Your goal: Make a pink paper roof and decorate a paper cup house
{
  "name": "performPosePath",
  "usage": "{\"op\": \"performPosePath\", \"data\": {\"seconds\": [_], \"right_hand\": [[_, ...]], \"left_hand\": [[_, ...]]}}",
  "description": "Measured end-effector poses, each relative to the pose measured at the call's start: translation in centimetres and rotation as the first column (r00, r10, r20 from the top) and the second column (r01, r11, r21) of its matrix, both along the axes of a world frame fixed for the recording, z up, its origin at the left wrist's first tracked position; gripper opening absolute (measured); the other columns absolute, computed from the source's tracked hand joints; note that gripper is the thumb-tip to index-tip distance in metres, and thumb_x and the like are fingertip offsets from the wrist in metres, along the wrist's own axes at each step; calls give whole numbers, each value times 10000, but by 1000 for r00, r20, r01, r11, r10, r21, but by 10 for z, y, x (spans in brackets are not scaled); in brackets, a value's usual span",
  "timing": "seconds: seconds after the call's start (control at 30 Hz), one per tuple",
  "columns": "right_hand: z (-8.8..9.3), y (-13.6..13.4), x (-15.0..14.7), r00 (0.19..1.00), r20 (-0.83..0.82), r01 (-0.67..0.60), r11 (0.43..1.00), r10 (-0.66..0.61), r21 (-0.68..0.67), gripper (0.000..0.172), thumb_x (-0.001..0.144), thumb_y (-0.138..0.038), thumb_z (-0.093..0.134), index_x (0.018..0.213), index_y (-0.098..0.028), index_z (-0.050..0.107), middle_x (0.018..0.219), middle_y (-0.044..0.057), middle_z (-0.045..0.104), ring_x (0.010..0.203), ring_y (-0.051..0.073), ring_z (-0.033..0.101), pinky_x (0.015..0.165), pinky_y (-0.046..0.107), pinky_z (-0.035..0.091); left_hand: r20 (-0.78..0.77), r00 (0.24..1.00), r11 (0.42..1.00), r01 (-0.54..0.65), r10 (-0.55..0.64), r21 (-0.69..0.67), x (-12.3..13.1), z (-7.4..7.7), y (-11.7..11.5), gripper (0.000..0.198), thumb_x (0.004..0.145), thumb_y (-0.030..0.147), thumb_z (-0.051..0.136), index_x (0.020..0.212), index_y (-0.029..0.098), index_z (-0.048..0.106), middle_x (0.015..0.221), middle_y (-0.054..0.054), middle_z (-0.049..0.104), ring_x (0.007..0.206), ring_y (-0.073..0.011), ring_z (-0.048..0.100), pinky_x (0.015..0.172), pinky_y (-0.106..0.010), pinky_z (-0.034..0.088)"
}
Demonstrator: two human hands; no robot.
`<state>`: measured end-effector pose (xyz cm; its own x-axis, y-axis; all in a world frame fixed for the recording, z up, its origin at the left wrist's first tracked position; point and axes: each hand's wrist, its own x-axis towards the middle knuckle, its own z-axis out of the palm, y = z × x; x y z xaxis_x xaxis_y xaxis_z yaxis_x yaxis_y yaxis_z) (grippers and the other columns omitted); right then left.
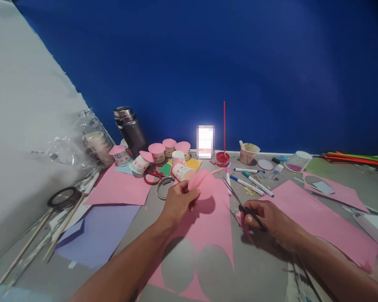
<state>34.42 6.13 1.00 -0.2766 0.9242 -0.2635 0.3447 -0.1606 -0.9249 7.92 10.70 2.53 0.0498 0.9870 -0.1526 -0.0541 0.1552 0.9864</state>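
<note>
My left hand (181, 201) pinches a round piece of pink paper (204, 184) near the middle of the table. In my right hand (261, 214) is a pair of scissors (236, 195) with black handles, its blades pointing up and left, apart from the pink circle. Below both hands lies a pink sheet (214, 233) with two round holes cut out near its front edge. A pink paper scrap (246, 228) hangs or lies just under the scissors. Beyond my left hand a decorated paper cup (180, 170) lies on its side.
Several paper cups with pink tops (156, 150) stand behind, beside a dark thermos (132, 130). Markers (247, 184) lie right of centre. Pink sheets (315, 222) and a purple sheet (101, 235) flank the hands. Black tape (64, 197) and wooden sticks (63, 226) are at left.
</note>
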Motion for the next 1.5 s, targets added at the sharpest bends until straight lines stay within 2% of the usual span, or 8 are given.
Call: {"op": "performPosePath", "data": {"seconds": [0.1,0.2,0.37,0.57,0.77,1.0,1.2,1.5], "right_hand": [[1,-1,-1,993,68,-97,995,98,-18,379,829,-553,724,792,-180,667,712,26,666,665,169,560,631,307,446],[2,-3,-2,976,167,-134,990,138,-34,314,821,-477,718,723,-193,626,637,-9,605,624,151,519,596,278,402],[5,-6,-4,972,136,-187,980,194,-68,352,791,-532,704,724,-196,625,614,-15,567,610,147,485,587,269,371],[3,-8,-9,958,149,-235,968,246,-88,336,800,-493,678,715,-183,579,651,-20,521,635,132,408,589,269,315],[-2,-9,-12,955,193,-216,974,227,-72,339,796,-497,665,692,-185,583,663,-13,534,646,135,416,594,266,328],[-2,-8,-13,967,159,-192,979,200,-63,394,776,-555,714,676,-191,603,628,-11,549,615,136,434,572,258,352],[-7,-8,-11,968,166,-179,982,187,-62,365,779,-537,711,707,-188,634,641,-10,570,620,138,439,572,256,345],[-8,-8,-9,960,176,-203,974,217,-97,325,799,-490,655,720,-182,588,691,-14,546,660,135,406,604,272,308]], "left_hand": [[102,995,999,-7,12,-46,-1,0,0,238,638,310,790,713,170,612,547,49,538,485,-78,463,431,-202,351],[139,990,997,-11,22,-80,0,0,-1,237,620,286,787,697,169,596,582,54,519,493,-68,464,425,-190,322],[145,989,993,11,6,-114,3,0,-2,230,608,269,780,722,158,614,597,68,492,473,-44,429,422,-181,290],[143,990,991,31,-12,-128,5,-3,-5,218,631,267,778,747,153,633,606,68,497,471,-39,439,425,-179,304],[140,990,994,44,-29,-104,10,-11,-10,215,661,283,787,777,157,658,652,36,556,512,-82,542,423,-195,368],[149,989,992,45,-28,-114,11,-12,-10,221,653,267,790,760,153,635,693,4,639,509,-117,645,423,-202,435],[196,979,988,78,-51,-135,13,-12,-13,261,665,280,819,788,157,626,644,53,560,414,-105,581,368,-252,514],[220,974,984,90,-55,-151,15,-11,-17,317,683,308,828,882,162,630,756,43,562,456,-153,647,380,-331,587]]}}
